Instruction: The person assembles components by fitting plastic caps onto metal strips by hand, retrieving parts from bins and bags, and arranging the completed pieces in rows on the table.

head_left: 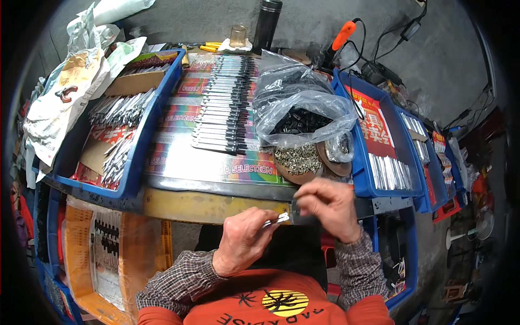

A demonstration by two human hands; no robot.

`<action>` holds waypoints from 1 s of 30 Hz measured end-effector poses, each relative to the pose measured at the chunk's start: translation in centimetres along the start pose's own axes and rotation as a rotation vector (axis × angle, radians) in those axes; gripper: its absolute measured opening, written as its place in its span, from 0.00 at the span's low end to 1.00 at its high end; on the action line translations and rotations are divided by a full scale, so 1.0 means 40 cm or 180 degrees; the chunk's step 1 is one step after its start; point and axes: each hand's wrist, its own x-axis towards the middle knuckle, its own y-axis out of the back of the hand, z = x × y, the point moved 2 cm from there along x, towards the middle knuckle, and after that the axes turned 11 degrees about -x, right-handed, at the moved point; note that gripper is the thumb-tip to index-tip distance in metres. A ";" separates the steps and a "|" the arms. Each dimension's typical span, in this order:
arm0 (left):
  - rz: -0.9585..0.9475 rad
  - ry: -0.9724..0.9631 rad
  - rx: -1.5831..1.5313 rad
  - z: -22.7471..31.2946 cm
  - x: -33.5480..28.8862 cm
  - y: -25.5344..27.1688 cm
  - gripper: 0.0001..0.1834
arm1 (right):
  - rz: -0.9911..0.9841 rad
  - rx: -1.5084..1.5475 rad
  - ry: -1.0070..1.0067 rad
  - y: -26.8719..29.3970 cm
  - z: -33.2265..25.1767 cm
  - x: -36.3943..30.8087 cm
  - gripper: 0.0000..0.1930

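My left hand (245, 239) is closed round a slim silver metal piece (278, 219), whose bright end sticks out past the thumb and forefinger above the table's front edge. To its right is my right hand (331, 207), somewhat smeared by motion, with fingers bent in toward the thumb; anything pinched there is too small or blurred to make out. Just beyond that hand lies a round brown dish of small brass-coloured metal pieces (297, 159). Farther back, a clear plastic bag (309, 103) holds many small black parts.
A long row of silver strips with black ends (225, 103) lies on the table. Blue bins hold silver pieces at left (130, 157) and right (379, 190). A black flask (267, 26) and an orange-handled tool (342, 37) stand behind. An orange crate (132, 260) sits below left.
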 end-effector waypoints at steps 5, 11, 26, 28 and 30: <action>-0.0002 -0.0053 0.0076 -0.015 0.014 0.029 0.10 | 0.0862 -0.1838 0.1019 0.063 0.028 0.175 0.05; 0.0075 -0.0025 0.0051 -0.036 0.017 0.063 0.10 | 0.0583 -0.2970 0.1280 0.050 0.118 0.314 0.06; 0.0020 0.0083 -0.0044 -0.064 0.012 0.093 0.11 | -0.0152 -0.3636 0.1107 0.039 0.176 0.384 0.07; 0.0008 0.0077 -0.0012 -0.062 0.013 0.092 0.11 | -0.0280 -0.3642 0.1045 0.044 0.172 0.385 0.09; 0.0016 0.0102 -0.0004 -0.058 0.014 0.093 0.11 | -0.0444 -0.3650 0.0900 0.049 0.163 0.389 0.07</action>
